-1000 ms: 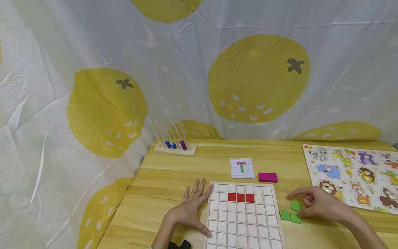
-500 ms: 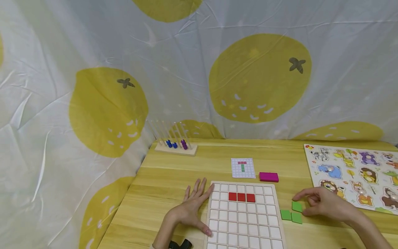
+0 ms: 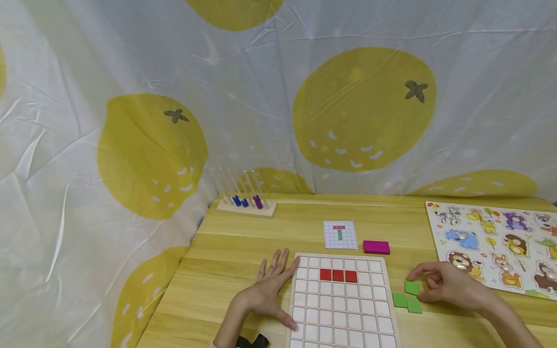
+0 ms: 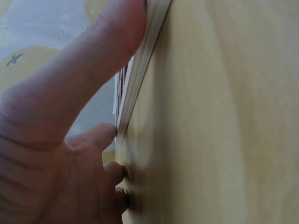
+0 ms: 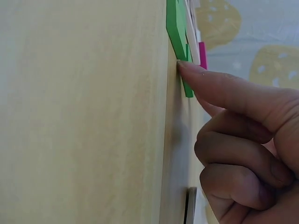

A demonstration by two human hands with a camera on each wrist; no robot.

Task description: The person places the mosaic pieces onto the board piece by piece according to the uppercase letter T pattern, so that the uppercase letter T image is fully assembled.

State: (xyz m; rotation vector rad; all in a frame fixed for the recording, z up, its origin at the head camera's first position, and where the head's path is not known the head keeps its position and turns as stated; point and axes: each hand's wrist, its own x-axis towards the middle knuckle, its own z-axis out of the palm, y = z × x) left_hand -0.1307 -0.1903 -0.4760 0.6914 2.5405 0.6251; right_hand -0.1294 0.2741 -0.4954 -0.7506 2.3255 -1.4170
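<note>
Since the frame half a second ago, the far green tile [image 3: 411, 288] has slid slightly toward the grid board [image 3: 338, 304], and the right hand [image 3: 454, 287] has shifted with it. That hand pinches the tile by its edges, thumb and forefinger only narrowly apart, the other fingers folded toward the palm; so thin and flat a piece probably gives no better hold. Two loose green tiles [image 3: 399, 300] lie just outside the board's right edge, likely put there for easy reach.

At the board's left edge the left hand [image 3: 263, 295] is spread wide, holding nothing; its thumb and forefinger touch the edge, seemingly to keep the board from sliding. Three red tiles [image 3: 337, 275] sit side by side in the board's second row from the far edge, matching the red bar on the card [image 3: 340, 235] just beyond the board, which lies face up, presumably to be read. Beyond the board's far right corner is a pink block [image 3: 376, 247]; well to its right lies an animal puzzle [image 3: 496, 241].
</note>
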